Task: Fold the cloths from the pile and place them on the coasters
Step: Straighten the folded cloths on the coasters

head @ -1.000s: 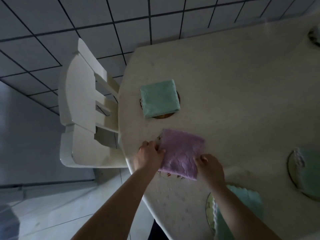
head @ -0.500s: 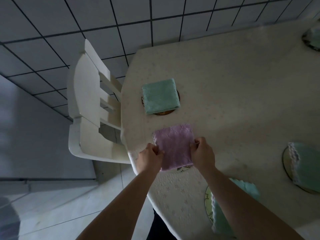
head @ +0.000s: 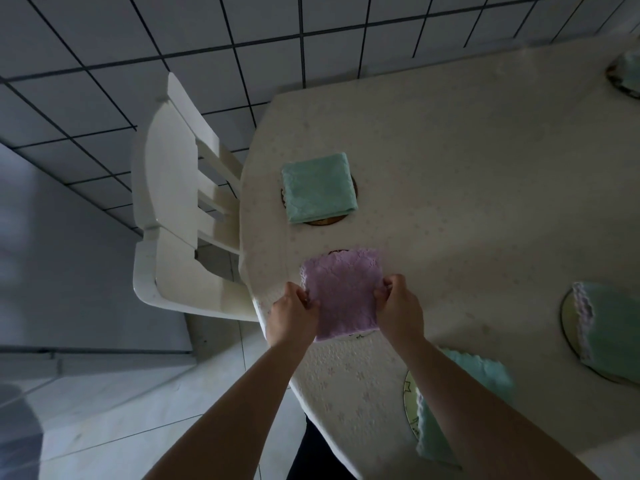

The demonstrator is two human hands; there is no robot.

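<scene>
A folded purple cloth (head: 341,292) lies flat near the table's left edge, over a coaster (head: 335,252) whose rim peeks out at its far side. My left hand (head: 292,315) pinches the cloth's left edge and my right hand (head: 398,306) pinches its right edge. Beyond it, a folded green cloth (head: 318,187) sits on a brown coaster (head: 323,221). More green cloths rest on coasters at the near right (head: 498,379), the right edge (head: 613,327) and the far right corner (head: 628,72).
The table (head: 467,161) wears a pale patterned covering. A white plastic chair (head: 180,209) stands tucked against its left side. Tiled floor (head: 207,29) surrounds the table, and a grey wall panel (head: 69,254) stands at the left.
The purple cloth shifted away from me and straightened square over the coaster. Both hands moved from its near corners to its left and right sides.
</scene>
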